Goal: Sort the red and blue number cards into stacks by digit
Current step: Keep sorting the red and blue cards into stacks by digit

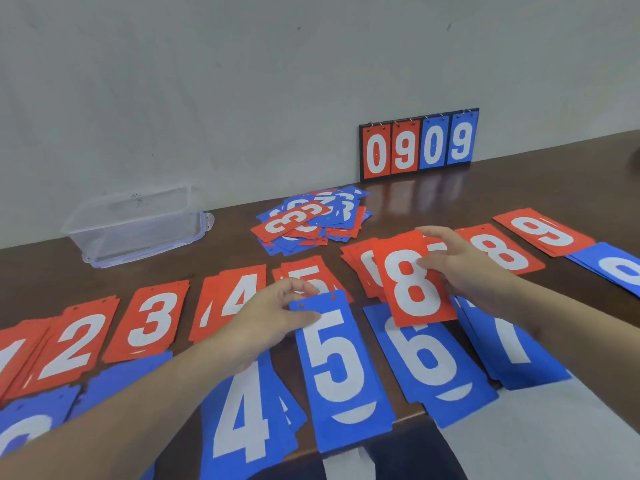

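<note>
Left hand: left hand (277, 311) pinches the top left corner of a blue plastic card printed with a white 5 (341, 368), thumb on the card face, fingers curled over its upper edge.
Right hand: right hand (457, 263) grips a red plastic card printed with a white 8 (414, 282) by its right edge, thumb on the face, holding it above the rows.
Blue 5 card: long axis runs away from the person, punched holes at the far end, digit upright to the viewer; its near end overhangs the table edge.
Red 8 card: long axis also runs near to far, tilted slightly, digit upright; it overlaps a red stack behind and the blue stack of 6 cards (433, 365) below.
Red row: stacks 2 (78, 344), 3 (154, 318), 4 (235, 296), then 8 (500, 252) and 9 (543, 230) further right.
Blue row: stack of 4 cards (242, 414) and stack of 7 cards (512, 348) flank the 5 and 6.
Unsorted pile: mixed red and blue cards (313, 218) heaped loosely near the wall.
Table: dark brown wooden table (235, 239).
Other: clear plastic box (135, 226) at the far left; black flip scoreboard reading 0909 (419, 145) leaning upright against the wall.
</note>
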`<action>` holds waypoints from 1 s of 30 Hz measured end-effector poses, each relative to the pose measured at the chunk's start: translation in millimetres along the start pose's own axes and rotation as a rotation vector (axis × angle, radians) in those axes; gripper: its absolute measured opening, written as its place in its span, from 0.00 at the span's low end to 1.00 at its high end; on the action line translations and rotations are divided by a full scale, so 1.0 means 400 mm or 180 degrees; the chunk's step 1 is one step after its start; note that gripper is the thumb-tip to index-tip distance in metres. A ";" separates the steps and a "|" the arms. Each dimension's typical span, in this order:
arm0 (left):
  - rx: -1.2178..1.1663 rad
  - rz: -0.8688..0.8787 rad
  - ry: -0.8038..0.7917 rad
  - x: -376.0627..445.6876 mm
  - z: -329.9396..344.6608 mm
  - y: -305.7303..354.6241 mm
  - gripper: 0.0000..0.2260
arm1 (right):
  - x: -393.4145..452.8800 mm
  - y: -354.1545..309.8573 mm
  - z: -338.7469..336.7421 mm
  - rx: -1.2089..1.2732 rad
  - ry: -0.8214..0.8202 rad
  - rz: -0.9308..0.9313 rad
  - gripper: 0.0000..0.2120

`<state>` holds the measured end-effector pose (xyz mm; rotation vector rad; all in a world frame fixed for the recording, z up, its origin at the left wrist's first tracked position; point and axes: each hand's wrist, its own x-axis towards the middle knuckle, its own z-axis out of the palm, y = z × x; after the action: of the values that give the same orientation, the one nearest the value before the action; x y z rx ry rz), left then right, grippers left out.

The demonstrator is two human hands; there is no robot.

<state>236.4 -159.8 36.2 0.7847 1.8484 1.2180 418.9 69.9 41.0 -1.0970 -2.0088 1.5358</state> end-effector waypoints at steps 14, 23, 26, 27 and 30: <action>0.2199 0.0980 0.0289 0.078 0.031 -0.005 0.09 | 0.007 0.017 -0.086 -0.0044 0.0079 -0.0076 0.23; 0.2060 0.1403 0.0046 0.220 0.194 0.111 0.10 | 0.037 0.062 -0.253 -0.0112 0.0571 0.0092 0.21; 0.2071 0.1531 -0.0062 0.268 0.255 0.139 0.12 | 0.059 0.081 -0.319 -0.0010 0.0877 0.0219 0.19; 0.2085 0.1586 -0.0090 0.283 0.272 0.145 0.13 | 0.067 0.088 -0.338 -0.0014 0.0966 0.0245 0.19; 0.2102 0.1657 -0.0122 0.328 0.309 0.155 0.12 | 0.097 0.121 -0.387 -0.0040 0.1058 0.0288 0.18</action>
<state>280.1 25.7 29.2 1.7197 2.1043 0.8515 520.2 202.3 40.9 -1.3642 -1.7668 1.2827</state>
